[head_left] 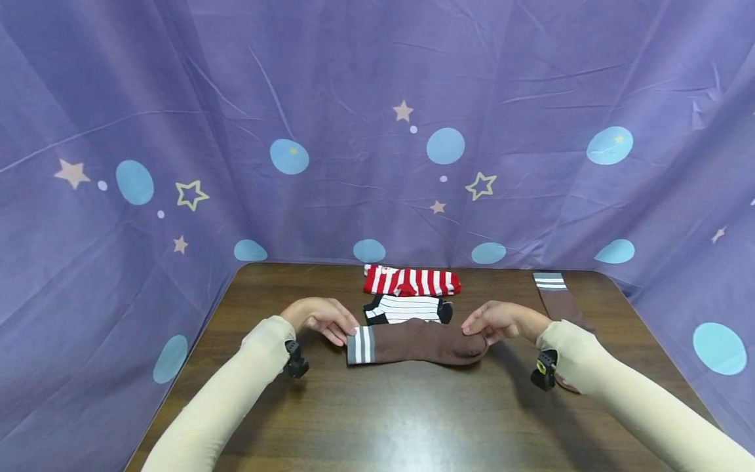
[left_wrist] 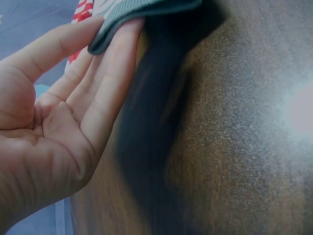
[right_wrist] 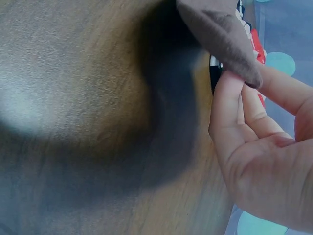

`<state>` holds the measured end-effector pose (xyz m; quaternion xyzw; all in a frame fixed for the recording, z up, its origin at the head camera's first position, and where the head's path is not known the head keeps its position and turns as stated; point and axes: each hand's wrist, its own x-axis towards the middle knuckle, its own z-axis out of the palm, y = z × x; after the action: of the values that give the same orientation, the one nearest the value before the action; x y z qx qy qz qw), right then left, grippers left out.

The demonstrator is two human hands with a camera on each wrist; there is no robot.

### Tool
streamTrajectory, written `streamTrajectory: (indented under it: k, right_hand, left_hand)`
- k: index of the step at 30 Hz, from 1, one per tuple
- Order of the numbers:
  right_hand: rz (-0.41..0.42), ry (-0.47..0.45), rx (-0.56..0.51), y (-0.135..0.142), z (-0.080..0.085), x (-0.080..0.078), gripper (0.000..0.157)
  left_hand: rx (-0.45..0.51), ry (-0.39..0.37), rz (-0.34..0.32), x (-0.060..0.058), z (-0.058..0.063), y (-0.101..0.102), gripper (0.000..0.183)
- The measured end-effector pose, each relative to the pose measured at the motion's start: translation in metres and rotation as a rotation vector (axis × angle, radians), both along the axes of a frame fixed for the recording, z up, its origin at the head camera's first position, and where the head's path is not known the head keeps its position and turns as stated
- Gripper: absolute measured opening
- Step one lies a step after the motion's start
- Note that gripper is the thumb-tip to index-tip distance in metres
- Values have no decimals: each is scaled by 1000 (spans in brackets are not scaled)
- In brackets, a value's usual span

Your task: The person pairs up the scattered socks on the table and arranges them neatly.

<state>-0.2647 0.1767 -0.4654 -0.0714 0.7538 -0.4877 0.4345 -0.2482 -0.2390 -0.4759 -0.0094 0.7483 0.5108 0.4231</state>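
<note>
A brown sock [head_left: 419, 343] with a grey and white striped cuff is stretched flat between both hands, lifted over the table with its shadow below. My left hand [head_left: 323, 318] pinches the corner of the cuff; in the left wrist view the ribbed edge [left_wrist: 142, 17] sits between thumb and fingers. At the toe end, my right hand [head_left: 498, 321] pinches the brown fabric [right_wrist: 227, 39] between thumb and fingertips. Just behind the held sock lies a white sock [head_left: 407, 308] with black lines and black ends, partly covered by it in the head view.
A red and white striped sock [head_left: 415, 282] lies farther back on the brown wooden table [head_left: 377, 419]. Another brown sock [head_left: 563, 305] with a striped cuff lies at the right, partly hidden by the right arm. Purple curtains [head_left: 366, 85] enclose the back and sides.
</note>
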Motion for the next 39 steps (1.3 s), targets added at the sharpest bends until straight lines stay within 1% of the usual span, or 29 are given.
streamTrajectory:
  k: [4, 6, 12, 17, 24, 31, 34, 39]
  right_hand:
    - [26, -12, 0, 1, -5, 3, 12]
    - [26, -14, 3, 1, -8, 4, 12]
    - [38, 11, 23, 0, -17, 5, 8]
    - [23, 45, 50, -1, -18, 6, 6]
    - [13, 61, 58, -4, -18, 8, 5]
    - [38, 81, 92, -7, -17, 9, 5]
    - [20, 86, 98, -8, -18, 10, 4]
    - [-12, 126, 111, -9, -20, 10, 4]
  left_hand:
    - [-9, -22, -47, 2, 0, -1, 17]
    - [-12, -25, -52, 3, 0, 0, 15]
    - [-15, -13, -13, 5, -4, 0, 16]
    - [-33, 18, 16, 8, -6, 1, 16]
    - [-70, 36, 22, 10, -5, 2, 16]
    - [-82, 29, 18, 12, -6, 2, 17]
    - [-85, 36, 26, 12, -7, 1, 16]
    - [-92, 74, 46, 12, -8, 2, 15]
